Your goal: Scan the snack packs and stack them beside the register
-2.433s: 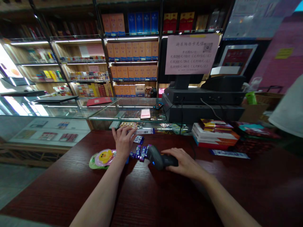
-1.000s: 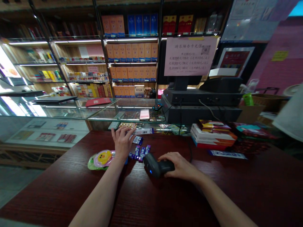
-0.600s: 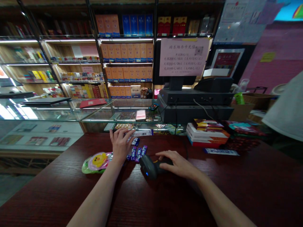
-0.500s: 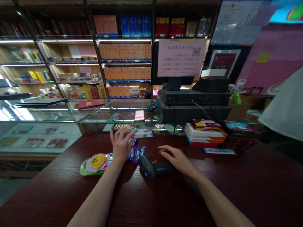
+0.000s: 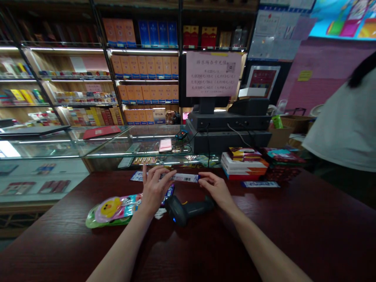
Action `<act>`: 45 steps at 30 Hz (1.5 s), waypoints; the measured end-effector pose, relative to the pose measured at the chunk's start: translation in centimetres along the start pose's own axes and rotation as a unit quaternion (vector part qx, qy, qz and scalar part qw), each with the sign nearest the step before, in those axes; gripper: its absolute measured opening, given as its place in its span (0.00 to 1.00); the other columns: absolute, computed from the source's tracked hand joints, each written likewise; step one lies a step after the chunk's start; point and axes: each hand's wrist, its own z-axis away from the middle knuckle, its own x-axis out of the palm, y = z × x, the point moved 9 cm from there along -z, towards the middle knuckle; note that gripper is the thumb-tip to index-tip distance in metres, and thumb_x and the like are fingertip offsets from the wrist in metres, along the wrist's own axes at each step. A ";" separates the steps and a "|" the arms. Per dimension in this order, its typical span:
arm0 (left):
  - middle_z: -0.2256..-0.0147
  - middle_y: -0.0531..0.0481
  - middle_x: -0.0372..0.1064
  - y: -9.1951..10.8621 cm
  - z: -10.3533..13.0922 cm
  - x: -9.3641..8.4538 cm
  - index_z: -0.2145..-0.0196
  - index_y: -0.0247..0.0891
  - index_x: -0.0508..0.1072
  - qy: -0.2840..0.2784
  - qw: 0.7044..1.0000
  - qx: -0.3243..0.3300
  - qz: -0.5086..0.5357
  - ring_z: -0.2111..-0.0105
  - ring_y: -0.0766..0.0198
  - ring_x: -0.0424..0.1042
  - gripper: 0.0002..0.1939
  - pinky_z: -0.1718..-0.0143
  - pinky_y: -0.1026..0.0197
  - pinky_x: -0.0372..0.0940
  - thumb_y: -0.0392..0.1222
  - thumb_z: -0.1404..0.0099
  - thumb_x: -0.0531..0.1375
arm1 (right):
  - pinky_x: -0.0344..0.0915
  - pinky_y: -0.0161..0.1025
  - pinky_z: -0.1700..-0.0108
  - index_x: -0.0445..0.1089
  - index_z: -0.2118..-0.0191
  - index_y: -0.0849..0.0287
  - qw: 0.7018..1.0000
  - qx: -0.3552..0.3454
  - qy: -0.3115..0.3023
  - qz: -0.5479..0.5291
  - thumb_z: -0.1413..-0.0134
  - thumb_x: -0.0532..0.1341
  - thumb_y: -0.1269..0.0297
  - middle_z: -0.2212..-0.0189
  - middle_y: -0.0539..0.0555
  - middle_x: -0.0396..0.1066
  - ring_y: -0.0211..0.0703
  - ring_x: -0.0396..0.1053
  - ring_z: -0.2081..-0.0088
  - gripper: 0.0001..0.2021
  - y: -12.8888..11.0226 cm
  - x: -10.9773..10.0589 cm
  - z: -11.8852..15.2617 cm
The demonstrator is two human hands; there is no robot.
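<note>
A long flat blue-and-white packet (image 5: 185,178) with a barcode lies crosswise near the back of the dark wooden counter. The fingers of my left hand (image 5: 155,190) are bent over its middle, thumb and forefinger closed on it. At its right end my right hand (image 5: 216,190) pinches the tip. Below and between the hands rests a black barcode scanner (image 5: 188,211) with a blue light. Small purple packets (image 5: 169,192) are partly hidden behind my left hand. Left of that hand lies a colourful plastic-wrapped item with a yellow duck face (image 5: 110,207).
A similar flat packet (image 5: 261,184) lies on the right, before stacked boxes (image 5: 242,166). Behind stand a glass display case (image 5: 138,137), a till with a monitor carrying a paper sign (image 5: 213,74), and shelves of orange boxes (image 5: 145,67). A person in a white top (image 5: 346,117) stands at the right.
My right hand has moved from beside the scanner up to the packet's right end and pinched it. More of the packet's left part now shows. The view has shifted slightly right.
</note>
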 end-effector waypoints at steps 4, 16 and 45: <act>0.58 0.50 0.75 0.5 0.0 0.0 0.49 0.51 0.75 0.000 1.000 0.001 0.006 0.48 0.55 0.68 0.16 0.31 0.35 0.36 0.40 0.34 0.63 | 0.64 0.38 0.63 0.76 0.57 0.60 1.000 -0.002 0.004 0.008 0.54 0.69 0.57 0.73 0.50 0.76 0.42 0.71 0.70 0.19 0.0 0.0 0.0; 0.55 0.47 0.74 -0.1 0.1 0.2 0.46 0.47 0.72 -0.005 1.000 -0.017 0.004 0.50 0.55 0.69 0.20 0.32 0.36 0.40 0.46 0.35 0.64 | 0.62 0.36 0.67 0.77 0.65 0.59 1.000 -0.012 0.005 -0.007 0.58 0.70 0.58 0.78 0.47 0.71 0.39 0.67 0.74 0.13 -0.9 0.2 0.2; 0.59 0.49 0.79 -6.7 2.6 4.6 0.59 0.41 0.78 -0.120 0.891 -0.344 0.271 0.56 0.56 0.76 0.21 0.51 0.56 0.66 0.57 0.34 0.53 | 0.65 0.46 0.53 0.77 0.60 0.49 0.939 -0.246 0.057 0.232 0.38 0.61 0.60 0.63 0.52 0.78 0.49 0.73 0.59 0.06 -5.8 -1.2 2.1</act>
